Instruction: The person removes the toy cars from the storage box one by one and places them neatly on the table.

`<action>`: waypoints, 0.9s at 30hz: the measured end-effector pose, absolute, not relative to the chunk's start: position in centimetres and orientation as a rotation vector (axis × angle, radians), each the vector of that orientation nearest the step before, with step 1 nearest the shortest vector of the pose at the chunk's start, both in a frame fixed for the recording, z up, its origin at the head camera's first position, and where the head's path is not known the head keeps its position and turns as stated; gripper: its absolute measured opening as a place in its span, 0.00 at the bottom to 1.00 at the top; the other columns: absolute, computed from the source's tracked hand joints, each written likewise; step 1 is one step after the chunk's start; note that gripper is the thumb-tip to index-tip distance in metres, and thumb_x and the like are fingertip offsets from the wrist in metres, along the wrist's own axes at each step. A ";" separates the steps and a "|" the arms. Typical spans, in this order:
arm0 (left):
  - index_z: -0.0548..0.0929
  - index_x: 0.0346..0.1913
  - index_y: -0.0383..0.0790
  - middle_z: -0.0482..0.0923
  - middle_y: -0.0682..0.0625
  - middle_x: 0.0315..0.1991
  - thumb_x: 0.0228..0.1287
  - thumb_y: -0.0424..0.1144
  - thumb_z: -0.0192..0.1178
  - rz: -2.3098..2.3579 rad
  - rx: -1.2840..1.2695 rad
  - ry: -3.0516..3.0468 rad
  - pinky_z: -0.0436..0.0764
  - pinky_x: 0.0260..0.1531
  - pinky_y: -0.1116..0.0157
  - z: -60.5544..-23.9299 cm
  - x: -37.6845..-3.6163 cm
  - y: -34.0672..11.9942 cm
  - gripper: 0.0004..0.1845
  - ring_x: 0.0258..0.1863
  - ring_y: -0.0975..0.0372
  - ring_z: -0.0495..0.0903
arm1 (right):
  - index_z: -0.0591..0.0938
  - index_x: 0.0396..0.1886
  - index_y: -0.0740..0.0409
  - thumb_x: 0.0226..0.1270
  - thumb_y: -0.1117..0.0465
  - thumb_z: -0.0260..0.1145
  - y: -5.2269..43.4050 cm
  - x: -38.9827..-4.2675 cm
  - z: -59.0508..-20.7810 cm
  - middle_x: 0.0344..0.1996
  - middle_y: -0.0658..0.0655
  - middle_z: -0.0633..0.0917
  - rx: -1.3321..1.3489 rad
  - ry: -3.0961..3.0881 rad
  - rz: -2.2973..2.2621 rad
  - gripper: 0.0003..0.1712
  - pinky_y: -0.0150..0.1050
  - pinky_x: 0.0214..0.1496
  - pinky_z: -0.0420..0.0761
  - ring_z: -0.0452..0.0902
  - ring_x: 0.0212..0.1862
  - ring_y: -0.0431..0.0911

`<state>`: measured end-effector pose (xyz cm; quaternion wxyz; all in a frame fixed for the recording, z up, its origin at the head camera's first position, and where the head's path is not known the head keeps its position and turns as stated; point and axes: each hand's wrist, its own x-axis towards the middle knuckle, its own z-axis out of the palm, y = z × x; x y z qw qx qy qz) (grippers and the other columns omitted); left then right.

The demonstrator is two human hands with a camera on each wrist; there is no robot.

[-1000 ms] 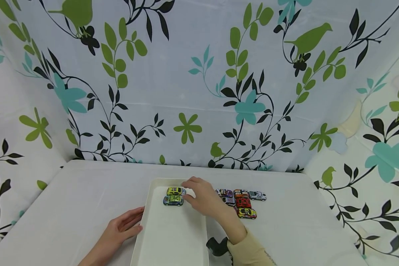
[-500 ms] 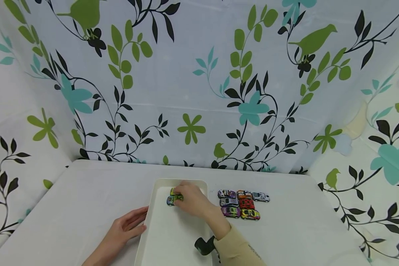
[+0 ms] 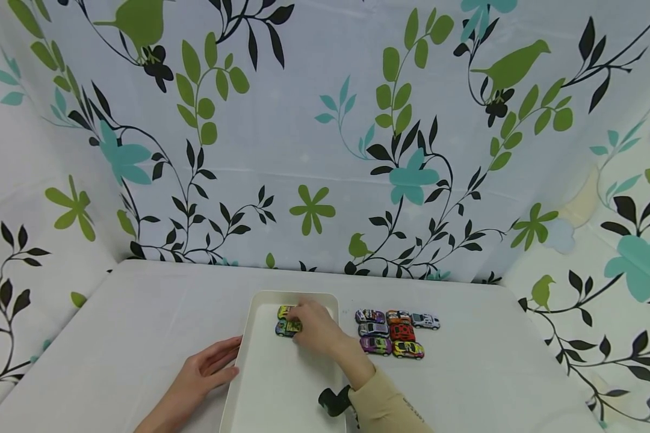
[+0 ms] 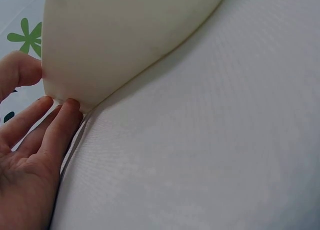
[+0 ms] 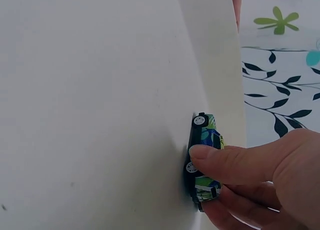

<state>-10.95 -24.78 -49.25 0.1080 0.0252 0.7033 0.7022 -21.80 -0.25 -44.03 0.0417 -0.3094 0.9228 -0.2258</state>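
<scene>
My right hand point(image 3: 318, 328) reaches into the white tray point(image 3: 281, 385) and pinches a blue-green toy car point(image 5: 206, 186). In the right wrist view, the thumb lies across the car's side between its wheels, with other fingers behind it. A yellow toy car point(image 3: 283, 311) sits directly behind that car, partly covered by the fingers. At the tray's left side is my left hand point(image 3: 208, 367), its fingertips and thumb touching the outer wall. The left wrist view has those fingers point(image 4: 62, 122) fairly straight against the tray wall.
Several toy cars stand close together right of the tray, among them a red one point(image 3: 401, 332), a purple one point(image 3: 376, 346), a yellow one point(image 3: 408, 350) and a silver-white one point(image 3: 425, 320). A black wrist device point(image 3: 334, 402) sits by the right sleeve. Patterned cloth point(image 3: 314, 132) hangs behind the table.
The right hand has come left onto the cars and taken hold of the blue-green toy car, which has since shifted slightly right. The left hand stays at the tray.
</scene>
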 end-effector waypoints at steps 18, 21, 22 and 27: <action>0.62 0.75 0.34 0.60 0.38 0.76 0.68 0.39 0.64 2.038 -0.029 2.059 0.78 0.57 0.72 -48.9 -11.1 -24.7 0.37 0.63 0.75 0.73 | 0.88 0.47 0.56 0.54 0.69 0.74 2.8 -21.0 -42.1 0.43 0.51 0.86 -0.940 2.817 -0.765 0.18 0.40 0.53 0.80 0.79 0.49 0.45; 0.62 0.75 0.34 0.60 0.38 0.75 0.68 0.39 0.64 2.036 -0.024 2.068 0.78 0.57 0.73 -48.8 -11.0 -24.7 0.36 0.61 0.78 0.73 | 0.88 0.47 0.57 0.55 0.69 0.74 3.8 -20.8 -41.6 0.42 0.51 0.86 -0.962 2.826 -0.788 0.17 0.39 0.51 0.81 0.80 0.47 0.44; 0.62 0.75 0.35 0.61 0.39 0.75 0.68 0.39 0.64 2.034 -0.031 2.069 0.78 0.56 0.73 -48.8 -11.0 -24.7 0.36 0.60 0.79 0.73 | 0.88 0.47 0.58 0.55 0.69 0.75 4.2 -20.7 -41.5 0.42 0.51 0.86 -0.969 2.829 -0.794 0.17 0.39 0.50 0.81 0.80 0.46 0.44; 0.62 0.75 0.35 0.61 0.38 0.75 0.67 0.39 0.65 2.019 -0.035 2.080 0.79 0.57 0.72 -49.0 -11.0 -24.6 0.37 0.58 0.81 0.74 | 0.88 0.48 0.60 0.57 0.70 0.74 5.9 -20.3 -40.9 0.42 0.52 0.86 -0.975 2.819 -0.857 0.17 0.39 0.49 0.83 0.81 0.46 0.45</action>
